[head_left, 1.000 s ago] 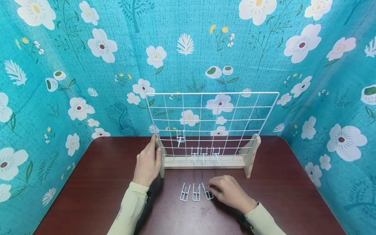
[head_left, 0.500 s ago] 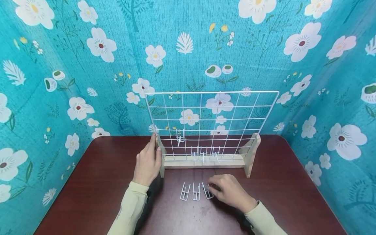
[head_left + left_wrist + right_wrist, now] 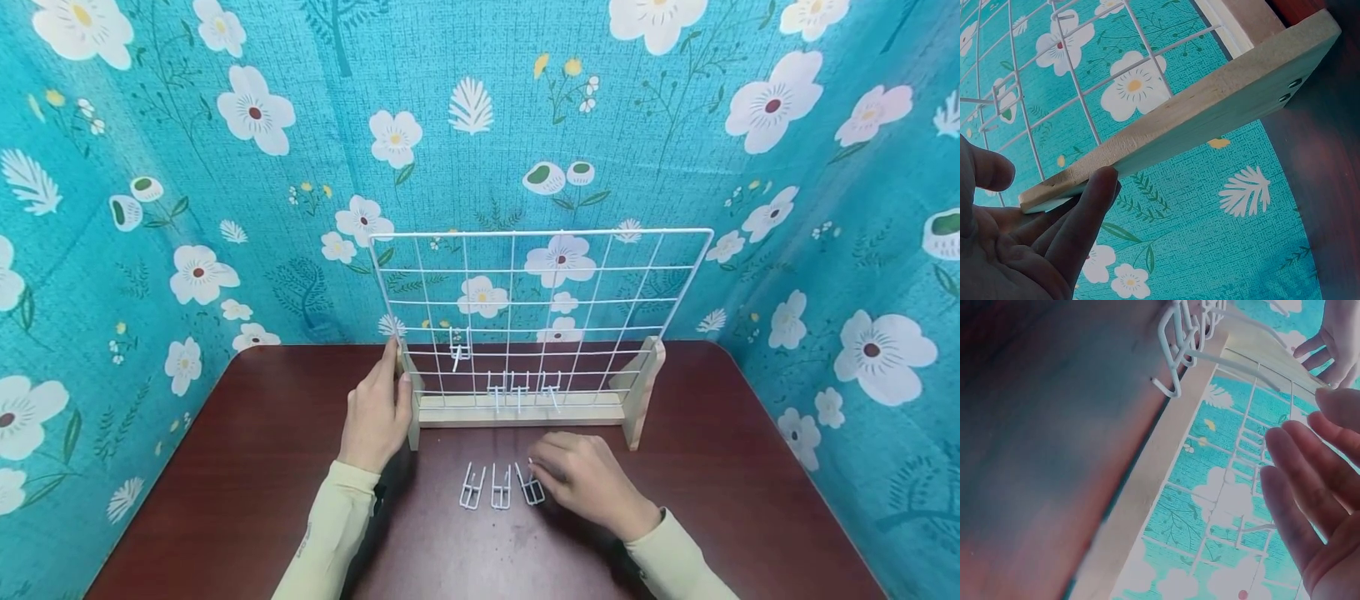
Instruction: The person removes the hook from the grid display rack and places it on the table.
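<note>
My left hand [image 3: 375, 417] rests straight fingers on the left wooden upright [image 3: 1191, 119] of a stand, with the thumb apart from the board. The stand carries a white wire grid panel [image 3: 512, 302]. Close to the stand's front, my right hand [image 3: 588, 483] hovers low, fingertips at the upper end of the rightmost loose white wire hook [image 3: 533, 494]. In the right wrist view its fingers [image 3: 1285, 450] are loosely bent with nothing between them, beside the hooks. The middle loose hook [image 3: 501, 497] and left loose hook [image 3: 471, 497] lie alongside in a row.
Low on the grid hang three hooks, one of them a white wire hook [image 3: 551, 388]; another hook [image 3: 460, 352] hangs higher at left. A right wooden upright [image 3: 643, 396] supports the other side. Behind the dark red table [image 3: 247, 467] hangs a blue floral cloth [image 3: 315, 167].
My right hand's fingers have lifted slightly and shifted off the rightmost loose hook. My left hand stays on the upright, and the hooks lie as before.
</note>
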A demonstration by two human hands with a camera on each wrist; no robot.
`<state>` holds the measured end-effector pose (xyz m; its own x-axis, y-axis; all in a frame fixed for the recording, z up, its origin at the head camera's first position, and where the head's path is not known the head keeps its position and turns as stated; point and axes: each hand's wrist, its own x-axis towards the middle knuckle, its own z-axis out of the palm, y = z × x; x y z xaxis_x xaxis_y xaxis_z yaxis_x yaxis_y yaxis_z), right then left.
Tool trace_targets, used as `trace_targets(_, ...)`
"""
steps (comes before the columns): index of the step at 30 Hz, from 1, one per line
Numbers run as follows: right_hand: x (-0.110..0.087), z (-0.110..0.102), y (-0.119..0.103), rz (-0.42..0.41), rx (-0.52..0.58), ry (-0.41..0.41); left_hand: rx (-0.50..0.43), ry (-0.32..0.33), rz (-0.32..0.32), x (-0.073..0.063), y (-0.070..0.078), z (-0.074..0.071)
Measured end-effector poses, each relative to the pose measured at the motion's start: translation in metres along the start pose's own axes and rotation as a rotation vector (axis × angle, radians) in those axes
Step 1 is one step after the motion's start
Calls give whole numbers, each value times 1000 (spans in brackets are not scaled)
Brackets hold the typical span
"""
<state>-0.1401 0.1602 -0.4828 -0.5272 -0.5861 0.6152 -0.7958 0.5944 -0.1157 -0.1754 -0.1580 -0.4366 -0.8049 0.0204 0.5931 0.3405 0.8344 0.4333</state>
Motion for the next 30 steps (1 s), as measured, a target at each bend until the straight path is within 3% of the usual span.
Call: trace_targets(30, 39, -15, -12, -132, -56, 212, 6, 4, 10, 1, 1, -1)
